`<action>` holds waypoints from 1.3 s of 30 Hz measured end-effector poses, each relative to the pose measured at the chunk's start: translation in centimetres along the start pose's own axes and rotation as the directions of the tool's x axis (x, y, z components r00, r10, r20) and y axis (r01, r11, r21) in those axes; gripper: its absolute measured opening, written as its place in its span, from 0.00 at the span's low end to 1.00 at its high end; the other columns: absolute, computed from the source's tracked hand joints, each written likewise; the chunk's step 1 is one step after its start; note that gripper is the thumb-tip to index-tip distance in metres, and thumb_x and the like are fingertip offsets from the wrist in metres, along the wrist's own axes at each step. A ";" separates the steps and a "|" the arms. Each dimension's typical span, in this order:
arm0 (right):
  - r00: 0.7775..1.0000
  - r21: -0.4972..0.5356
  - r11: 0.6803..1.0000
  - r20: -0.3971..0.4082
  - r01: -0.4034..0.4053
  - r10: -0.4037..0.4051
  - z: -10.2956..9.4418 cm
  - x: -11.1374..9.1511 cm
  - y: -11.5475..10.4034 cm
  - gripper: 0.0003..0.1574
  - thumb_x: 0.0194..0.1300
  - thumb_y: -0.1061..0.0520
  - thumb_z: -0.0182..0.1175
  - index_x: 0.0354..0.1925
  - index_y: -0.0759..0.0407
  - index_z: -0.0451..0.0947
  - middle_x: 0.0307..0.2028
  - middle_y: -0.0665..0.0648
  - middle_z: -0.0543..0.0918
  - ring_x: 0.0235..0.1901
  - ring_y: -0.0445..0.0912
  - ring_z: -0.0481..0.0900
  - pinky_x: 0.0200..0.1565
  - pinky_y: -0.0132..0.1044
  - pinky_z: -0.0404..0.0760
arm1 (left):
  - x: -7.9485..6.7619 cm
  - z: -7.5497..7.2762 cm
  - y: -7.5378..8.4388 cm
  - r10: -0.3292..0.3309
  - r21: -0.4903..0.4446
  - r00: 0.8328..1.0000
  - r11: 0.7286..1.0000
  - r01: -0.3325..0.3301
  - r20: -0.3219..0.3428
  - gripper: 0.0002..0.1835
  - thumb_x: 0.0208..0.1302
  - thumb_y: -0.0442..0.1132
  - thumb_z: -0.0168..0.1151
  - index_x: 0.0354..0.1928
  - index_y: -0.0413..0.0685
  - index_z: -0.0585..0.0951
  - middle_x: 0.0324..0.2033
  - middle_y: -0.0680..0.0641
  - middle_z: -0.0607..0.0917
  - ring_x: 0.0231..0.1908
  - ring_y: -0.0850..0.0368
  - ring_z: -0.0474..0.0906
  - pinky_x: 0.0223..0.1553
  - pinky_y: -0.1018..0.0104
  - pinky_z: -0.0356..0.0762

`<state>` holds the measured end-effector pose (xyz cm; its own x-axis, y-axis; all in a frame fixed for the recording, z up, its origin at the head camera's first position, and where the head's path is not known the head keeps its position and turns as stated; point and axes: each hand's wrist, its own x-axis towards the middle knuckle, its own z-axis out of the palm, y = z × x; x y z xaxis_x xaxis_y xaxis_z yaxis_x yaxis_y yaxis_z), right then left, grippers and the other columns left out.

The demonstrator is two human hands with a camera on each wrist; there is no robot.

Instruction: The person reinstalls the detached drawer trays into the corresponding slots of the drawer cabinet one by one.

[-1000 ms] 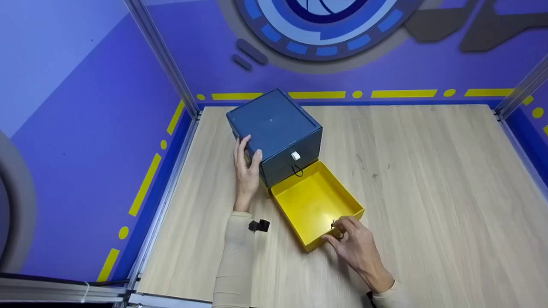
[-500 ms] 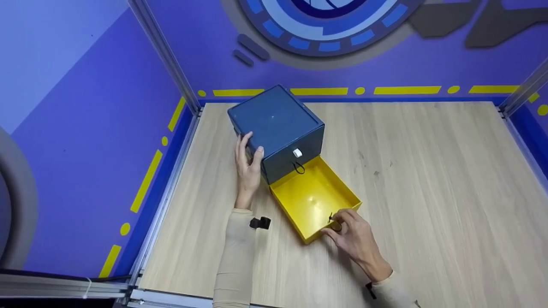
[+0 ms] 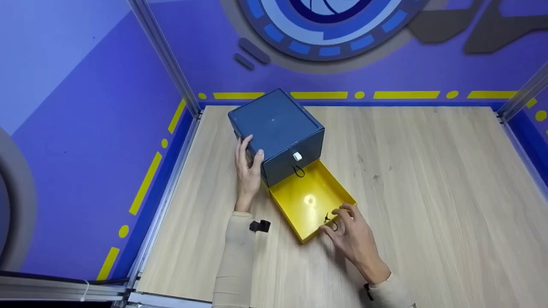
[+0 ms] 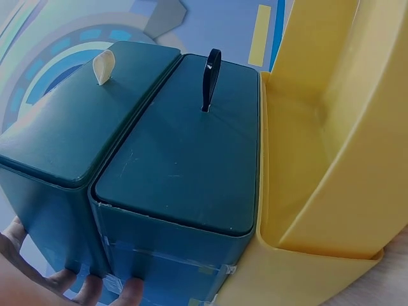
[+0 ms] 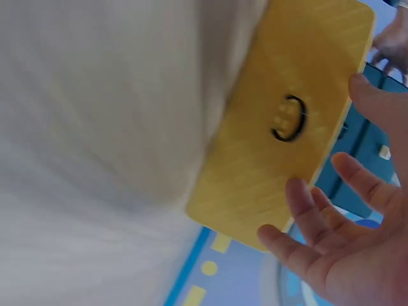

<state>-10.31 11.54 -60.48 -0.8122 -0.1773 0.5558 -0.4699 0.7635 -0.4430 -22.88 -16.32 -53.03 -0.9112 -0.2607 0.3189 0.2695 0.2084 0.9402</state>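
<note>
A small drawer cabinet [image 3: 274,124] has two stacked dark blue drawers, one with a white loop pull [image 3: 297,156] and one with a black loop pull [image 4: 210,80]. From its bottom level a yellow drawer [image 3: 299,201] sticks out toward me, with nothing seen inside it. My left hand [image 3: 248,175] lies against the cabinet's left side, fingers spread. At the yellow drawer's front is my right hand [image 3: 355,239], its fingers apart and its thumb at the rim. The drawer's black loop handle [image 5: 299,121] stands free of the fingers in the right wrist view.
The cabinet stands on a wood-grain table [image 3: 428,192] toward its back left. Purple printed panels [image 3: 355,77] enclose the back and sides, with metal frame posts [image 3: 162,55] at the corners.
The yellow drawer has slid a little farther into the cabinet. My right hand has moved along with its front, and its fingers have loosened around the loop handle. My left hand stays against the cabinet.
</note>
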 end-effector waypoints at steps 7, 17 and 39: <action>0.998 0.003 0.999 0.044 -0.050 0.049 -0.4 0.8 -0.7 0.23 0.51 0.52 0.86 0.38 0.61 0.84 0.41 0.58 0.80 0.30 0.49 0.82 0.32 0.42 0.84 | 0.3 0.1 0.0 0.003 0.001 1.000 1.000 -0.003 -0.002 0.33 0.73 0.51 0.56 0.78 0.52 0.70 0.85 0.35 0.51 0.84 0.38 0.48 0.81 0.34 0.47; 0.995 0.006 0.997 0.063 -0.072 0.071 0.2 1.9 -1.1 0.22 0.51 0.54 0.85 0.38 0.62 0.84 0.41 0.59 0.82 0.30 0.48 0.83 0.33 0.42 0.85 | 0.1 0.1 -0.2 0.001 -0.017 1.000 1.000 -0.001 -0.002 0.32 0.74 0.50 0.56 0.77 0.52 0.70 0.85 0.36 0.51 0.84 0.37 0.48 0.81 0.34 0.49; 0.988 -0.009 0.990 0.063 -0.140 0.140 2.4 3.6 -1.6 0.19 0.56 0.51 0.83 0.35 0.60 0.84 0.47 0.62 0.84 0.26 0.50 0.84 0.28 0.45 0.85 | 0.0 0.0 -0.1 -0.004 0.000 1.000 1.000 0.004 0.006 0.33 0.73 0.51 0.57 0.78 0.53 0.70 0.85 0.35 0.51 0.84 0.37 0.48 0.81 0.34 0.49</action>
<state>-13.32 8.17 -59.47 -0.8900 -0.1072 0.4431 -0.3485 0.7866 -0.5097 -22.93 -16.39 -53.13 -0.9142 -0.2560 0.3141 0.2653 0.2076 0.9416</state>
